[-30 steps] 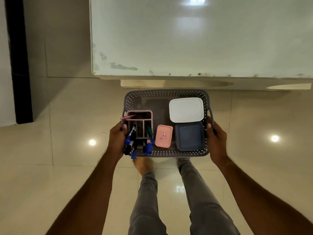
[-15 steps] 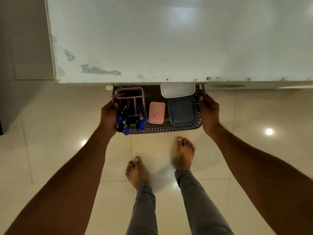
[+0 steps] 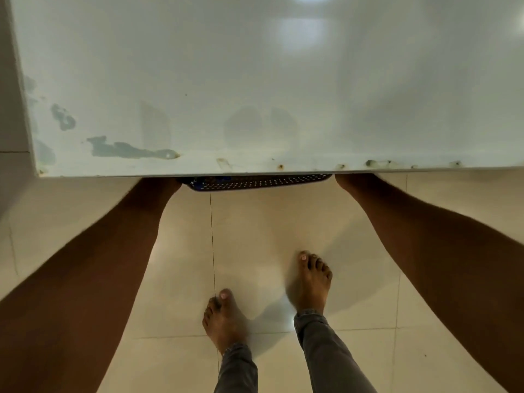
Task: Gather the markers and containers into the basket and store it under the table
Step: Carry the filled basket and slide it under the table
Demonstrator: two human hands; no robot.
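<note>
Final step in hand: stowing the basket (image 3: 259, 182) under the counter (image 3: 255, 80). Basket sits at 12 o'clock from the feet, almost entirely beneath the counter's near edge; only a strip of its perforated near wall shows. Can't tell if it is on the floor (image 3: 255, 222) or in the air.

Left hand (image 3: 167, 182) at the basket's 9 o'clock end, right hand (image 3: 347, 180) at its 3 o'clock end. Both go under the counter edge, so fingers are hidden: can't tell how far closed they are or whether they grip the handles.

Contents: a bit of blue shows behind the wall at the 9 o'clock end, likely markers, too small to confirm. Containers not visible; everything inside is covered by the counter.

Next move, as I judge it: set basket flat on the floor, let go, pull both arms back toward 6 o'clock without dragging it out.
</note>
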